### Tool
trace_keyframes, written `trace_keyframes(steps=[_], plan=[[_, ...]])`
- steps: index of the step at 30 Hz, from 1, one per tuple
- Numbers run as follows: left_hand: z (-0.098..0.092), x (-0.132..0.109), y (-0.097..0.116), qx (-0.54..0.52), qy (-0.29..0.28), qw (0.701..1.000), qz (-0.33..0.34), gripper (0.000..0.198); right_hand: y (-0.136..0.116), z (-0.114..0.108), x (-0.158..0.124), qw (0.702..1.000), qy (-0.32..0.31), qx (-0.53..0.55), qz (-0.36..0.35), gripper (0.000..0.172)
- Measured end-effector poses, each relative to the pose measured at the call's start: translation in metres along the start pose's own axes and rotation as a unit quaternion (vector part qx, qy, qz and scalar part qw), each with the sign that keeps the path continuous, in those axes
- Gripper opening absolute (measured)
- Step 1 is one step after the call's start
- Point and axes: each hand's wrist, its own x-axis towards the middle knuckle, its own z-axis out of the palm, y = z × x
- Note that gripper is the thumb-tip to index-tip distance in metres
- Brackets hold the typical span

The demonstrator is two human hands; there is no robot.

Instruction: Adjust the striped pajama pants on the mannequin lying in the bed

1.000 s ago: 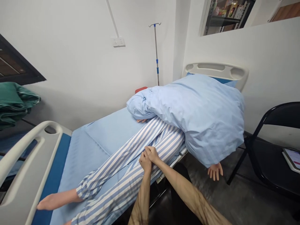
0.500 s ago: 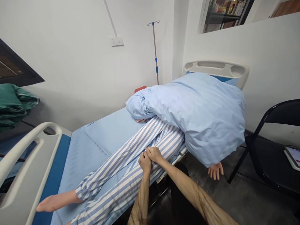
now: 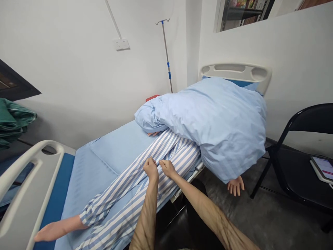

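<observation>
A manikin in blue-and-white striped trousers [image 3: 182,152] lies on a bed, its upper body hidden by a bunched light-blue quilt [image 3: 208,111]. My left hand [image 3: 151,169] is closed in a fist over the nearer thigh, knuckles up. Just to its right, my right hand [image 3: 168,168] is also a fist, with a narrow gap between the two. I see nothing in either. Whether they touch the cloth is hard to tell. One bare manikin foot [image 3: 58,230] points to the lower left, and a manikin hand [image 3: 236,185] hangs from under the quilt.
The bed has a footboard [image 3: 28,187] at the left and a headboard [image 3: 234,67] at the back. A drip stand [image 3: 168,59] rises by the wall. On the right, a black folding chair [image 3: 291,166] bears a phone [image 3: 324,166] on a white object. Green cloth [image 3: 15,119] hangs far left.
My fists, pressed together half a second ago, now sit slightly apart, the left one shifted left and up. The whole view has shifted a little; quilt and manikin look the same.
</observation>
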Motion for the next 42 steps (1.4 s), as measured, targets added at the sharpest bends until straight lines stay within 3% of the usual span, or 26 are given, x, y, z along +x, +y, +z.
trace_keyframes(steps=[2, 7, 10, 17, 25, 33, 38, 42], plan=[[0.000, -0.006, -0.003, 0.024, 0.004, 1.000, 0.003, 0.033, 0.001, 0.000, 0.000, 1.000, 0.006, 0.017, 0.006, 0.047], [-0.004, -0.035, -0.042, 0.217, -0.049, 0.974, 0.044, 0.037, -0.001, -0.001, -0.002, 0.999, 0.019, 0.033, 0.016, 0.045], [-0.004, -0.040, -0.052, 0.246, -0.072, 0.964, 0.072, 0.038, -0.001, 0.000, -0.003, 0.999, 0.023, 0.028, 0.026, 0.046], [-0.005, -0.033, -0.049, 0.249, -0.070, 0.963, 0.079, 0.036, -0.001, 0.003, 0.000, 1.000, 0.011, -0.003, 0.014, 0.045], [-0.008, -0.033, -0.052, 0.237, -0.087, 0.964, 0.084, 0.035, -0.035, -0.023, 0.018, 0.996, -0.021, -0.071, -0.046, 0.046], [-0.006, -0.035, -0.050, 0.242, -0.081, 0.963, 0.082, 0.037, -0.001, -0.017, 0.000, 0.983, -0.014, -0.185, -0.008, 0.037], [-0.005, -0.035, -0.049, 0.229, -0.082, 0.968, 0.067, 0.037, 0.004, -0.018, 0.004, 0.992, 0.015, -0.128, -0.008, 0.045], [0.003, -0.013, -0.028, 0.193, -0.071, 0.978, 0.028, 0.036, 0.006, -0.018, 0.007, 0.996, 0.035, -0.087, 0.002, 0.047]])
